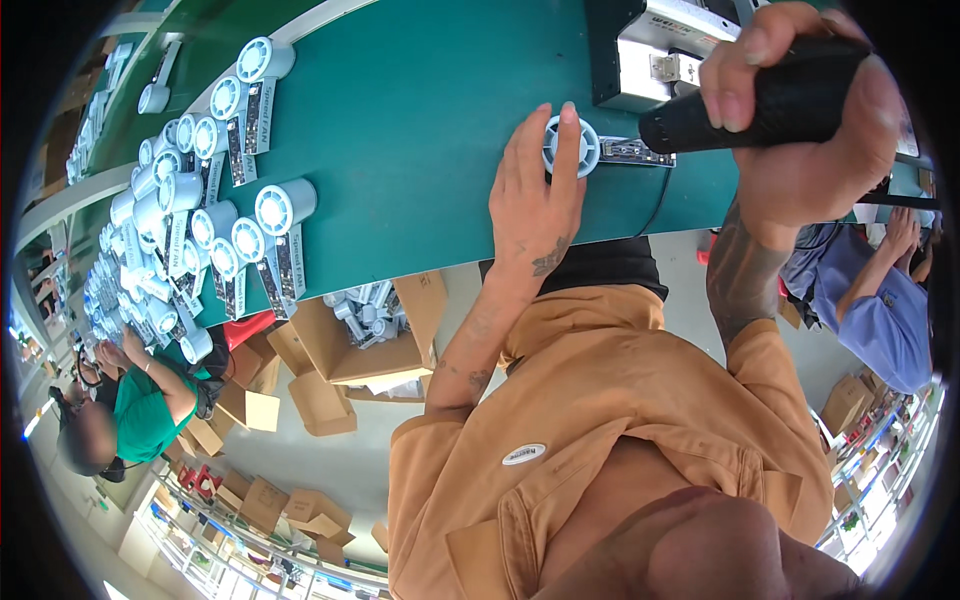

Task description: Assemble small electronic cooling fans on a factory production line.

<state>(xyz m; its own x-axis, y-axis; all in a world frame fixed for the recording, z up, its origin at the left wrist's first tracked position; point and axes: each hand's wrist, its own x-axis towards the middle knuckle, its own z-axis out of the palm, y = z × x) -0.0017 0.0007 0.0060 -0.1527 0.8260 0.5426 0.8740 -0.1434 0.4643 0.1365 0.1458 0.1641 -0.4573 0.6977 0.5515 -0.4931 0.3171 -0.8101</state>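
My left hand (538, 205) presses a light-blue handheld fan (588, 150) down on the green tabletop, its fingers laid over the round grilled head. From that head an open handle with an exposed circuit board (640, 152) extends to the right. Raised over the handle, my right hand (815, 180) is wrapped around a black electric screwdriver (690, 122). The tool's thin tip points left, close above the board; whether it touches cannot be made out. A dark cable (660, 200) curves down near the board.
Many similar fans (285, 207) crowd the green table (400, 150) at left. A metal machine (645, 75) stands at the back right. Below the table edge sits a cardboard box (330, 345) with more fan parts. Co-workers in green (155, 405) and blue (880, 300) sit either side.
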